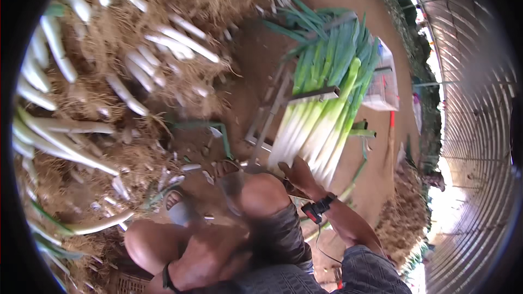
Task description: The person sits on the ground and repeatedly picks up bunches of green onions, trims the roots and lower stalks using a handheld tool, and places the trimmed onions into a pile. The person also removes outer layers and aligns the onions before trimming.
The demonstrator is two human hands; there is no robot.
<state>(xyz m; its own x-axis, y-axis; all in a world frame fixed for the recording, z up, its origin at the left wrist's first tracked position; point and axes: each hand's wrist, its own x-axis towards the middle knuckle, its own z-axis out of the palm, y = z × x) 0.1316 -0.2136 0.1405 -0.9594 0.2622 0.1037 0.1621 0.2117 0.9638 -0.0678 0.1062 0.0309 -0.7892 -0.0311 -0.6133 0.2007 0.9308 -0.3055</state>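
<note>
A thick bundle of long green onions (322, 122) lies on a metal stand, its leafy ends away from me and its white ends towards me. A metal crossbar (314, 94) passes over the stalks. My right hand (301, 176) is at the white ends beside my knee and touches them. Its fingers are partly hidden, so I cannot tell whether it grips a stalk. A strapped device with a cable (316, 209) sits on that wrist. My left hand (218, 249) is blurred, low over my lap between the knees, and its fingers cannot be made out.
Rooted, white-stemmed onions (135, 77) are heaped along the left. Leaf scraps and a green metal bar (202, 124) lie by my feet. A white plastic crate (381, 90) stands beyond the bundle. Brown heaped material (402, 212) lies right, under an arched ribbed roof (474, 126).
</note>
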